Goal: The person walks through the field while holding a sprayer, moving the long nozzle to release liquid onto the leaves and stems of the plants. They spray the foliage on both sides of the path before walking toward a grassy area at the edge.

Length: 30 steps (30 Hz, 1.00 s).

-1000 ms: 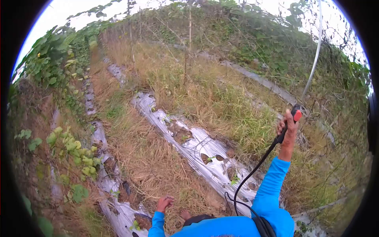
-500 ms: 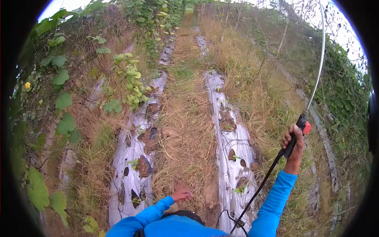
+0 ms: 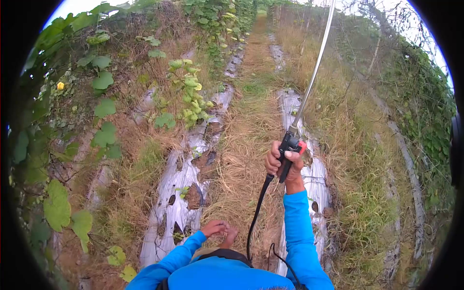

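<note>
My right hand (image 3: 288, 164) is wrapped round the black handle of a sprayer wand (image 3: 311, 79), thumb up near its red lever (image 3: 302, 147). The long metal tube of the wand points up and slightly right, past the top of the view. From the handle's lower end a black hose (image 3: 256, 217) curves down toward my body. My left hand (image 3: 215, 227) hangs low in front of my waist with loosely bent fingers, nothing visible in it. Close behind it shows what looks like my bare foot (image 3: 231, 237).
A straw-covered path (image 3: 244, 169) runs ahead between two strips of torn silver plastic mulch (image 3: 164, 222) with holes and small seedlings. Leafy vines (image 3: 104, 108) climb on the left, and a yellow flower (image 3: 60, 86) shows there. Dry grass and vines (image 3: 420, 96) line the right.
My right hand has swung left with the sprayer wand, from over the right-hand grass to above the right mulch strip. My left hand is slightly higher. The view has turned a little left.
</note>
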{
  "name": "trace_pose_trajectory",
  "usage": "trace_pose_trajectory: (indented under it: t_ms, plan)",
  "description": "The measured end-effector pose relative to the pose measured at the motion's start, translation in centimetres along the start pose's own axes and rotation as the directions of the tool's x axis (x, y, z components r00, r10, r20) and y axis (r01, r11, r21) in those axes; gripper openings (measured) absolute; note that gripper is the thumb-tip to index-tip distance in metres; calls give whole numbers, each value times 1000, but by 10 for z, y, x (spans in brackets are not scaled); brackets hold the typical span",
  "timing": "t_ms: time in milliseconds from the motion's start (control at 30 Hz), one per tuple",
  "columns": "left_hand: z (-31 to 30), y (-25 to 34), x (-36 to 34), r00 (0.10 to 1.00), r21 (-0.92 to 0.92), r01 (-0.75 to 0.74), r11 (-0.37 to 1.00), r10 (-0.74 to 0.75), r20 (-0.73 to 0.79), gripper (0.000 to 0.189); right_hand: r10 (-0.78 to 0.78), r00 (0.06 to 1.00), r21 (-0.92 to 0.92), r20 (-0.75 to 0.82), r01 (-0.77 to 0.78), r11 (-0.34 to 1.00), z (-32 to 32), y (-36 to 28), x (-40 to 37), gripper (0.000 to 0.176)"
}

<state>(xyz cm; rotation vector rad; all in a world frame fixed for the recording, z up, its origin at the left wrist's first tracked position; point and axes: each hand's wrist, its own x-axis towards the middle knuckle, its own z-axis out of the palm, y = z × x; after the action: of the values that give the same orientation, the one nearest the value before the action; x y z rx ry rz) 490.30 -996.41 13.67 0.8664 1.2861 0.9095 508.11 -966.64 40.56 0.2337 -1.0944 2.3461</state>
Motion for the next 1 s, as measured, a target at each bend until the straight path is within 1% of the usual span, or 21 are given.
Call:
trace_pose_trajectory:
  t_ms: [67, 133, 167, 233, 267, 333, 400, 500, 533, 600, 667, 733, 767, 800, 867, 900, 933, 1000]
  plan:
    - [-10, -7, -1, 997, -65, 37, 997, -41, -61, 27, 7, 999, 28, 33, -8, 1000, -7, 12, 13, 35]
    - [-17, -1, -9, 996, -49, 39, 998, -43, -74, 28, 13, 999, 39, 34, -14, 999, -8, 18, 18, 33]
    - [-21, 1, -12, 996, -25, 40, 999, -42, -78, 29, 7, 999, -3, -46, -7, 1000, -12, 21, 19, 32]
    - [-24, 9, -18, 994, -49, 41, 998, -45, -102, 28, -20, 979, -92, -205, 1, 996, -19, 33, 17, 30]
    - [-26, 10, -18, 992, -71, 39, 997, -47, -117, 28, -15, 980, -91, -200, -4, 996, -20, 38, 16, 30]
    - [-33, 7, -16, 991, -74, 42, 996, -51, -121, 28, 53, 964, -86, -262, -78, 993, -20, 47, 12, 30]
    - [-36, 6, -14, 990, -74, 44, 996, -54, -130, 28, 89, 964, -93, -252, -116, 989, -15, 50, 13, 31]
    - [-39, 4, -14, 986, -68, 37, 997, -47, -158, 29, 183, 979, 17, -88, -183, 983, -8, 52, 28, 32]
    - [-42, -1, -12, 986, -51, 44, 998, -52, -157, 30, 182, 980, 19, -77, -181, 983, -5, 51, 38, 32]
    - [-45, 0, -10, 985, -25, 43, 999, -47, -168, 31, 211, 977, 45, 18, -211, 976, 3, 48, 62, 27]
    - [-43, 8, -13, 979, -27, 44, 999, -49, -197, 32, 206, 975, 39, 79, -210, 977, 7, 44, 84, 25]
    - [-44, 2, -12, 976, -42, 28, 999, -37, -213, 33, 189, 982, -80, 19, -187, 979, 14, 42, 102, 24]
    - [-46, -1, -10, 975, -49, 44, 998, -54, -215, 33, 195, 978, -103, 76, -187, 977, 16, 41, 111, 24]
    - [-46, 4, -9, 973, -57, 61, 997, -72, -218, 33, 192, 977, -103, 87, -183, 978, 22, 40, 118, 24]
    - [-46, 12, -9, 972, -63, 47, 997, -61, -226, 33, 237, 964, -187, 117, -213, 959, 37, 36, 130, 31]
    - [-45, 16, -10, 973, -76, 30, 997, -46, -226, 33, 245, 946, -141, 213, -219, 966, 39, 35, 137, 25]
    - [-45, 18, -11, 974, -89, 13, 996, -33, -225, 34, 246, 943, -139, 224, -219, 966, 44, 33, 143, 25]
    - [-51, 11, -9, 970, -80, 5, 997, -24, -241, 32, 319, 895, -109, 312, -300, 948, 57, 31, 155, 25]
